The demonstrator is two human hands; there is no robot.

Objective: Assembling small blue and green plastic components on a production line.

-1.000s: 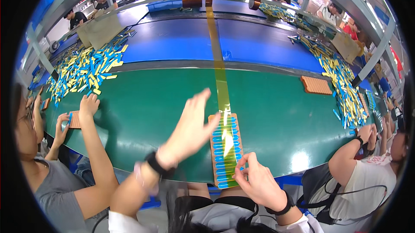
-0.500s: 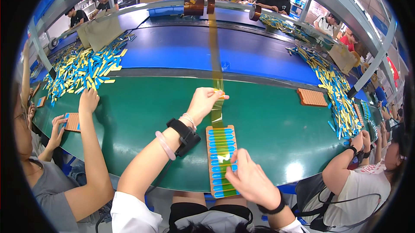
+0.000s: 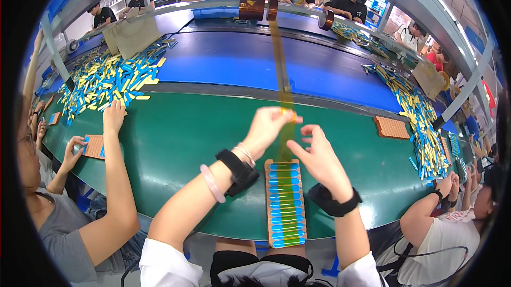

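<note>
A strip of amber see-through tape [image 3: 279, 58] runs down from a roll on the overhead bar. My left hand [image 3: 268, 129] pinches it above the green table, and something small and orange-yellow shows at the fingertips. Below, a brown ridged tray [image 3: 269, 202] holds a column of blue flat pieces [image 3: 278, 197], with tape lying along their middle. My right hand [image 3: 322, 162] hovers just right of the tape, between the left hand and the tray's far end. Its thumb and fingers are apart, with nothing in them.
Piles of blue and yellow pieces lie at left [image 3: 114, 82] and right [image 3: 426, 143]. Another brown tray [image 3: 392, 127] sits to the right. Tape rolls [image 3: 251, 8] hang on the bar. Co-workers sit on both sides and across the blue belt [image 3: 229, 61].
My right hand has left the taped tray and moved up, away from me, beside the tape. My left hand keeps its pinch. The whole view has shifted slightly.
</note>
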